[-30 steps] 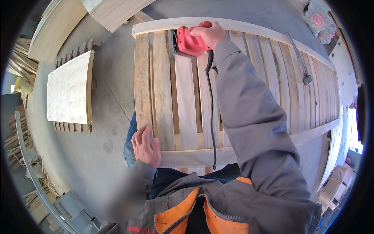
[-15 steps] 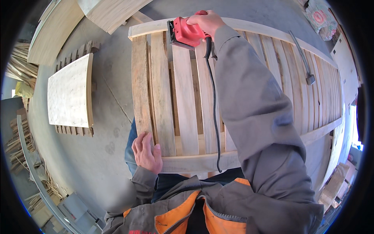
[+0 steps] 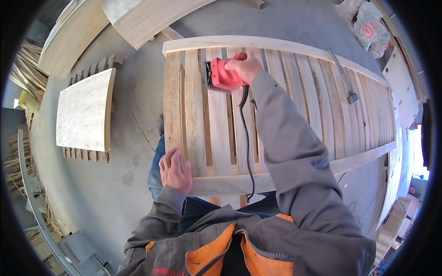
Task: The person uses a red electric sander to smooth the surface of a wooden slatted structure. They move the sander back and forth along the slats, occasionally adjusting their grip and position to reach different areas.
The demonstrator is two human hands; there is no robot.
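Observation:
My right hand (image 3: 247, 69) is wrapped round the grip of a red electric sander (image 3: 225, 75), which is over the pale slats towards the far left of a long slatted wooden frame (image 3: 235, 180). From the sander a black cord (image 3: 246, 133) hangs across the slats to the near rail. My left hand (image 3: 175, 173) rests at the frame's near left corner, fingers stretched out on the end slat (image 3: 173, 110) and thumb apart; it holds nothing. Whether the sander's base touches the wood is hard to tell.
Farther right, a metal bar with a square block (image 3: 352, 98) lies across the slats. Left of the frame, a pale board (image 3: 85, 110) sits on a wooden pallet (image 3: 85, 155). Stacked plywood sheets (image 3: 147, 18) stand at the far left, and a printed sack (image 3: 369, 28) at the far right.
My right hand has drawn the sander nearer, away from the far rail. My left hand stays at the near left corner. The whole view has shifted slightly.

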